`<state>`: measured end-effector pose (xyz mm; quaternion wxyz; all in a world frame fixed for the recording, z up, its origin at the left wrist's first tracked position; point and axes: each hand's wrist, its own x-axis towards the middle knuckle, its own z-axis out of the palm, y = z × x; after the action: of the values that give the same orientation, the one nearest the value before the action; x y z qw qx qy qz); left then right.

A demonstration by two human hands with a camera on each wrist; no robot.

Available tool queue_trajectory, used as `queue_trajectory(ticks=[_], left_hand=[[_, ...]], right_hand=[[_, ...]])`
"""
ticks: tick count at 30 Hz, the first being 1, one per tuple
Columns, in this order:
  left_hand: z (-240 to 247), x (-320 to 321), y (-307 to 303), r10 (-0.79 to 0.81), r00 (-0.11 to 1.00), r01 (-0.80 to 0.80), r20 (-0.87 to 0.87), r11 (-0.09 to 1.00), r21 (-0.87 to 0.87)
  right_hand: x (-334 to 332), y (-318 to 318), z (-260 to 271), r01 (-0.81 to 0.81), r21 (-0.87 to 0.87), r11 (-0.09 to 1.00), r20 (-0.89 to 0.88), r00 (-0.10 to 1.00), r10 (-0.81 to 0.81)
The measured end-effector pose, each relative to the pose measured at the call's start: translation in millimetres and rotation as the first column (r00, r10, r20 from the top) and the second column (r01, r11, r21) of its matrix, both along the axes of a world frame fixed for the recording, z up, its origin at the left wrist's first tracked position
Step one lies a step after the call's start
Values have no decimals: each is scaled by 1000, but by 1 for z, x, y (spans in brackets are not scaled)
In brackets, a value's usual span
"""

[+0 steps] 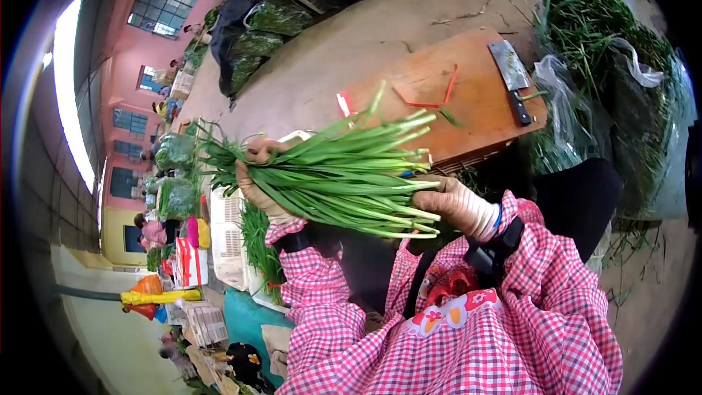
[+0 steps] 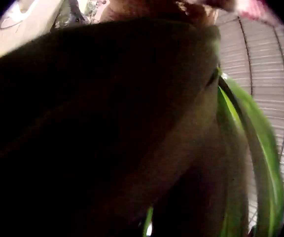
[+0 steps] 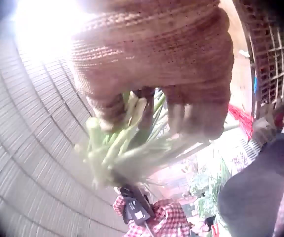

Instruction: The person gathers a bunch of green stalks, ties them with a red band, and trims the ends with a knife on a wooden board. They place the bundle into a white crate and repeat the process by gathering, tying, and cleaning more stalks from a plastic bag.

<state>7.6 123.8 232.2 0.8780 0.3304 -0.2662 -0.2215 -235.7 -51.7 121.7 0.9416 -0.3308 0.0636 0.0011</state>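
A bunch of long green leafy stalks (image 1: 344,175) lies across the front of the body in the head view. My left hand (image 1: 265,184) grips its darker leafy end, fingers over the top and thumb curled around. At the pale stem ends, my right hand (image 1: 457,205) pinches the stalks. The right wrist view has the right hand (image 3: 157,64) large, its bent fingers around pale cut ends (image 3: 115,148). Dark blur fills most of the left wrist view, with a green blade (image 2: 260,143) at the right.
A cleaver (image 1: 510,73) and red ties (image 1: 447,88) lie on a wooden board (image 1: 409,73) beyond the bunch. Bagged greens (image 1: 599,36) stand at the right. Beside the left arm are a white crate (image 1: 228,238) and more tied greens (image 1: 259,245).
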Motion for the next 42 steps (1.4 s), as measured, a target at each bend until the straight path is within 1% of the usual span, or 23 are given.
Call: queue_trajectory(ticks=[2,3,6,7,10,11,12,14,16,17,18,20,21,24,27,28,30,31,34,36,38,40,42], left_hand=[[0,3,1,-103,992,97,80,993,70],[-3,0,-1,-79,997,79,7,997,11],[-14,-1,-9,58,998,-58,-2,997,-56],[-16,-2,-9,62,998,-63,-23,996,-56],[-21,8,-2,-119,992,121,30,988,-100],[-19,6,-3,-227,974,224,-12,967,-124],[-25,14,2,-255,965,240,-59,952,-190],[-33,26,11,-315,938,256,-147,912,-322],[-26,16,10,-413,864,271,-287,864,-425],[-23,14,9,-441,842,269,-312,843,-466],[-22,13,9,-470,817,265,-334,821,-506],[-22,18,9,-478,828,301,-292,819,-489],[-21,19,11,-498,820,322,-284,810,-490],[-18,13,9,-515,815,351,-264,803,-482],[-15,12,8,-553,795,400,-250,787,-470],[-11,7,4,-570,784,407,-244,770,-491],[-5,-8,-6,-601,768,420,-223,735,-532],[-4,-12,-7,-574,786,396,-228,752,-527],[-6,0,3,-623,775,535,-107,737,-413],[-3,-7,1,-669,739,599,-79,706,-377],[1,-15,-5,-668,741,611,-63,710,-350],[1,-18,-12,-667,742,624,-68,724,-294],[7,-25,-23,-654,754,632,-56,747,-207]], right_hand=[[7,9,-4,72,-34,997,-118,990,-76],[11,18,-14,174,23,985,-67,983,-172],[5,24,-18,172,124,977,-11,985,-172],[3,24,-17,145,230,962,68,984,-165],[-11,14,-28,78,360,930,110,986,-125],[-19,5,-18,53,271,961,118,989,-88],[-23,1,-49,69,132,989,110,990,-84],[-40,-24,-39,26,-318,948,155,988,25],[-57,-46,-50,-261,-544,797,-58,960,274],[-61,-57,-46,-306,-779,547,-131,933,335],[-63,-64,-56,-128,-972,199,-60,946,318],[-65,-62,-47,85,-996,-37,85,996,22],[-60,-64,-46,163,-980,112,158,986,-58],[-38,-61,-33,251,-898,362,170,955,-242],[-11,-50,-26,373,-862,345,295,920,-257],[-5,-44,-21,331,-715,616,225,943,-245],[9,-39,-24,209,-332,920,27,977,-212],[13,-40,-29,281,-411,867,2,952,-307],[9,-39,-41,642,-224,733,-91,735,-671],[1,-53,-50,777,-78,624,-190,603,-775],[-9,-60,-22,846,-43,532,-145,521,-841],[-15,-63,-13,719,-211,663,-67,666,-743],[-11,-64,-6,519,-346,782,11,835,-550]])
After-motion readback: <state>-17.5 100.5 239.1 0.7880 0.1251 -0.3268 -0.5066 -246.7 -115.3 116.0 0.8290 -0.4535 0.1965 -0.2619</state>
